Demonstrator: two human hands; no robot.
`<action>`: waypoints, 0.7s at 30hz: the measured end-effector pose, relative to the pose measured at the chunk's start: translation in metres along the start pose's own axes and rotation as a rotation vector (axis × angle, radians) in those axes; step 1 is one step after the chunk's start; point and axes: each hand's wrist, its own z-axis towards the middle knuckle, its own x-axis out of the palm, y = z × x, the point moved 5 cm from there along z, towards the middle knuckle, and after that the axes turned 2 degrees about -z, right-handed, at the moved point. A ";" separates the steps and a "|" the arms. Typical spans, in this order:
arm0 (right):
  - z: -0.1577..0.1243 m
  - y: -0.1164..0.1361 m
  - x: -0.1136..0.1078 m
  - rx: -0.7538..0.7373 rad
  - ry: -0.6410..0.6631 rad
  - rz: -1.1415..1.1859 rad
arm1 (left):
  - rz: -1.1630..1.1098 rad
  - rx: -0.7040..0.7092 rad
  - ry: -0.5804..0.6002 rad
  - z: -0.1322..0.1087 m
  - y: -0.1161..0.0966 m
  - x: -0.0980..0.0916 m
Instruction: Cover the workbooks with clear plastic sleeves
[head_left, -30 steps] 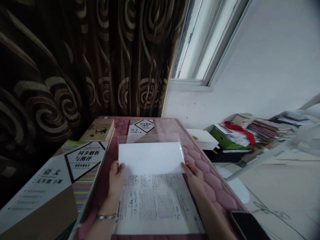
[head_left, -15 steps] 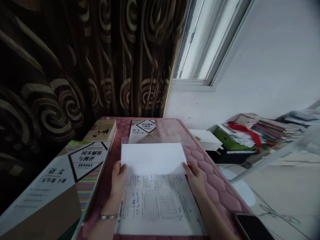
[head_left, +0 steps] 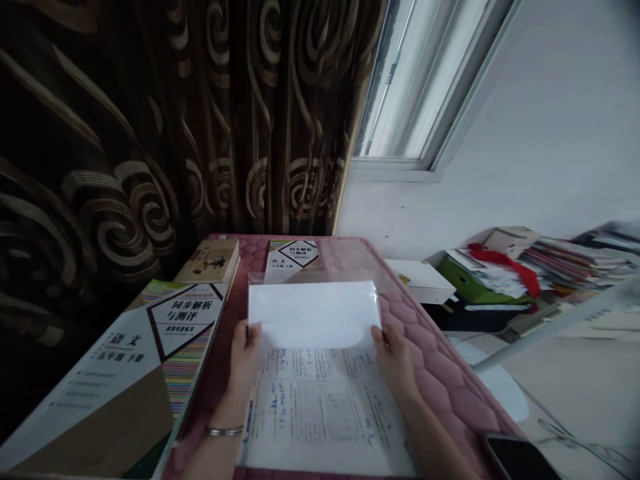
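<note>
A blank white sheet of paper (head_left: pixel 314 313) is held up between my two hands, with clear plastic film (head_left: pixel 280 277) showing past its top edge. My left hand (head_left: pixel 245 353), with a silver bracelet on the wrist, pinches the sheet's left edge between thumb and fingers. On the right edge, my right hand (head_left: pixel 394 353) does the same. Below the blank sheet lies a printed worksheet (head_left: pixel 320 413) with blue handwriting, running down between my forearms. Whether the blank sheet and the worksheet are joined, I cannot tell.
Pink quilted cloth (head_left: pixel 440 387) covers the table. Workbooks (head_left: pixel 100 393) are stacked at left, a brown book pile (head_left: pixel 213 260) behind them, another workbook (head_left: pixel 295 255) at the back. A phone (head_left: pixel 520 457) lies front right. Beyond are a white box (head_left: pixel 423 280) and piled papers (head_left: pixel 575 260).
The whole scene has shifted a little to the right in view. Both hands keep their hold, and the sheet's upper part looks slightly more tilted and curved.
</note>
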 end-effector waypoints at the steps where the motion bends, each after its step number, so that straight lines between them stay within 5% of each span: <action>1: 0.000 0.000 0.000 0.009 -0.006 0.010 | -0.024 -0.003 0.023 0.001 0.001 0.000; 9: 0.002 -0.005 -0.011 0.086 0.072 0.193 | -0.005 0.005 0.015 0.002 0.003 0.000; 21: 0.001 -0.003 -0.004 0.086 0.028 0.112 | -0.066 -0.024 0.008 0.000 0.006 0.001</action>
